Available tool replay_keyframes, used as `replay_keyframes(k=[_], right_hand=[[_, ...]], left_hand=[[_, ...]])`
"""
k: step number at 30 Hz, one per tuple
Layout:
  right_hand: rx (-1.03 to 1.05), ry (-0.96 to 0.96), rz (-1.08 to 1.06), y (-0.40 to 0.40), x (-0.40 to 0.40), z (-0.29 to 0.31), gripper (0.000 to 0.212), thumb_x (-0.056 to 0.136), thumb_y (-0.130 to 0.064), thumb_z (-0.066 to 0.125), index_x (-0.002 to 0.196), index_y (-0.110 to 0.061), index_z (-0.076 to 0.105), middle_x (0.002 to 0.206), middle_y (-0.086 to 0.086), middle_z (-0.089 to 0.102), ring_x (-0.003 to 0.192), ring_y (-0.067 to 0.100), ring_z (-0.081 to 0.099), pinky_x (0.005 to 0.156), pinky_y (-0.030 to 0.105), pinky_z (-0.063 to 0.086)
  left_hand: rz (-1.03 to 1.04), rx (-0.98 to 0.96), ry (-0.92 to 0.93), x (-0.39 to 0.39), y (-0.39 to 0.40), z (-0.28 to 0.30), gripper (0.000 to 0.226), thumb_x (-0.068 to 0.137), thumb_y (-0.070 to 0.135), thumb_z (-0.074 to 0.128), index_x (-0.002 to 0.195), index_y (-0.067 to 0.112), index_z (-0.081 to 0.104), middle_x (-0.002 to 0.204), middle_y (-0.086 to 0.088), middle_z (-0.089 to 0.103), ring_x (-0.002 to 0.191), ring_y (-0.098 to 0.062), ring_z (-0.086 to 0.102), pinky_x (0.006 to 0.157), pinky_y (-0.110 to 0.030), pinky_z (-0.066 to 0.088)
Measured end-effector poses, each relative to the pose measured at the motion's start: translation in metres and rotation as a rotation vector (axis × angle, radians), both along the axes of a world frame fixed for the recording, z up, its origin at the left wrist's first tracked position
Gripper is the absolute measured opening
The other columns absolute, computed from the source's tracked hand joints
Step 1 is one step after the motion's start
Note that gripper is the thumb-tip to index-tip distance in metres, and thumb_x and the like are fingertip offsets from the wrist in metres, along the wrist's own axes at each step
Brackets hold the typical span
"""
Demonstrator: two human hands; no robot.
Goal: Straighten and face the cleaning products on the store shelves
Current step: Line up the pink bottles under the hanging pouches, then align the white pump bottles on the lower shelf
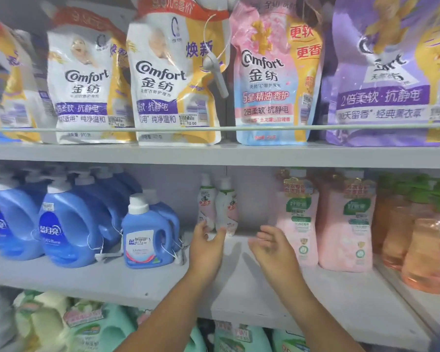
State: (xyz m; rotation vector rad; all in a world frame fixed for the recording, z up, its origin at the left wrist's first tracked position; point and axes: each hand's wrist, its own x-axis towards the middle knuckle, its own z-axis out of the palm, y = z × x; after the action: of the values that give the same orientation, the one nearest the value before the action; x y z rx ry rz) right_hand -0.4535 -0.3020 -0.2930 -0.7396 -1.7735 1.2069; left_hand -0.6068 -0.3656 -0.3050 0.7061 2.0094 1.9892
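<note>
Two small pink-and-white bottles (217, 207) stood side by side at the centre of the frame, far back on the middle shelf (142, 283), their white caps up and the right one leaning slightly. The left hand (205, 246) reached toward their bases with fingers spread and loose, its fingertips just at the bottles, gripping nothing. The right hand (271, 246) hovered just right of them, fingers relaxed and empty. Blue detergent jugs (69, 224) crowded the left of the shelf, tall pink bottles (323, 222) the right. Softener pouches (163, 80) lined the upper frame behind a rail (239, 128).
</note>
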Motion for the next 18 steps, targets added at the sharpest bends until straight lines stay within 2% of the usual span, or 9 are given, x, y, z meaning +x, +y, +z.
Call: replay_keyframes(k=[2, 5, 7, 9, 11, 13, 15, 16, 18], right_hand=[[-0.030, -0.074, 0.036, 0.007, -0.044, 0.009, 0.039, 0.090, -0.027, 0.078, 0.121, -0.029, 0.054, 0.119, -0.009, 0.060, 0.099, 0.002, 0.060, 0.084, 0.015, 0.048], [-0.020, -0.100, -0.021, 0.028, -0.095, 0.012, 0.036, 0.082, -0.025, 0.082, 0.101, -0.035, 0.053, 0.101, -0.015, 0.062, 0.081, -0.009, 0.059, 0.064, 0.000, 0.040], [-0.035, -0.083, -0.074, 0.040, -0.120, 0.010, 0.038, 0.079, -0.021, 0.085, 0.098, -0.034, 0.055, 0.093, -0.023, 0.055, 0.074, -0.014, 0.057, 0.056, -0.005, 0.036], [-0.040, -0.099, -0.134, 0.050, -0.141, 0.007, 0.042, 0.078, -0.019, 0.087, 0.111, -0.023, 0.061, 0.097, -0.013, 0.059, 0.083, 0.003, 0.061, 0.059, -0.004, 0.037], [-0.032, -0.098, -0.150, 0.059, -0.158, 0.001, 0.046, 0.077, -0.018, 0.088, 0.117, -0.010, 0.066, 0.107, 0.002, 0.070, 0.095, 0.018, 0.068, 0.070, 0.006, 0.046], [-0.048, -0.072, -0.161, 0.066, -0.168, -0.005, 0.047, 0.078, -0.018, 0.088, 0.118, -0.008, 0.066, 0.111, 0.009, 0.072, 0.103, 0.025, 0.070, 0.085, 0.030, 0.056], [-0.037, -0.066, -0.174, 0.070, -0.172, -0.008, 0.045, 0.079, -0.020, 0.088, 0.116, -0.010, 0.065, 0.111, 0.009, 0.072, 0.104, 0.026, 0.070, 0.091, 0.042, 0.057], [-0.035, -0.058, -0.179, 0.072, -0.173, -0.009, 0.041, 0.079, -0.021, 0.088, 0.112, -0.012, 0.066, 0.106, 0.007, 0.074, 0.100, 0.024, 0.071, 0.088, 0.040, 0.058], [-0.046, -0.050, -0.200, 0.073, -0.172, -0.008, 0.037, 0.075, -0.025, 0.090, 0.103, -0.017, 0.067, 0.094, -0.003, 0.075, 0.087, 0.012, 0.072, 0.070, 0.020, 0.056]], left_hand=[[0.041, 0.016, -0.012, -0.020, 0.007, 0.005, 0.031, 0.090, 0.040, 0.071, 0.115, 0.029, 0.059, 0.119, 0.001, 0.069, 0.108, -0.017, 0.065, 0.094, -0.037, 0.049], [0.076, 0.043, -0.073, -0.046, 0.022, 0.011, 0.027, 0.075, 0.048, 0.069, 0.095, 0.036, 0.055, 0.098, 0.010, 0.068, 0.090, -0.016, 0.066, 0.081, -0.034, 0.051], [0.063, 0.084, -0.092, -0.064, 0.035, 0.011, 0.036, 0.076, 0.049, 0.071, 0.109, 0.037, 0.061, 0.097, 0.021, 0.065, 0.093, -0.017, 0.065, 0.079, -0.030, 0.051], [0.025, 0.130, -0.136, -0.081, 0.049, 0.008, 0.055, 0.087, 0.044, 0.074, 0.136, 0.032, 0.054, 0.117, 0.011, 0.066, 0.107, -0.022, 0.065, 0.092, -0.037, 0.053], [0.004, 0.108, -0.120, -0.098, 0.062, 0.002, 0.053, 0.090, 0.039, 0.073, 0.138, 0.032, 0.050, 0.130, 0.001, 0.064, 0.110, -0.022, 0.067, 0.099, -0.046, 0.054], [0.003, 0.103, -0.050, -0.112, 0.075, -0.004, 0.035, 0.088, 0.033, 0.075, 0.118, 0.032, 0.056, 0.116, -0.002, 0.070, 0.099, -0.020, 0.070, 0.092, -0.049, 0.058], [0.028, 0.063, 0.005, -0.119, 0.083, -0.008, 0.020, 0.086, 0.030, 0.076, 0.100, 0.028, 0.061, 0.099, -0.002, 0.073, 0.090, -0.026, 0.072, 0.085, -0.051, 0.059], [0.035, 0.036, 0.033, -0.122, 0.087, -0.010, 0.015, 0.086, 0.032, 0.076, 0.092, 0.030, 0.062, 0.093, 0.000, 0.073, 0.086, -0.025, 0.073, 0.082, -0.051, 0.060], [0.024, 0.013, 0.038, -0.124, 0.090, -0.014, 0.013, 0.086, 0.033, 0.077, 0.094, 0.033, 0.067, 0.094, 0.001, 0.076, 0.088, -0.023, 0.074, 0.082, -0.047, 0.061]])
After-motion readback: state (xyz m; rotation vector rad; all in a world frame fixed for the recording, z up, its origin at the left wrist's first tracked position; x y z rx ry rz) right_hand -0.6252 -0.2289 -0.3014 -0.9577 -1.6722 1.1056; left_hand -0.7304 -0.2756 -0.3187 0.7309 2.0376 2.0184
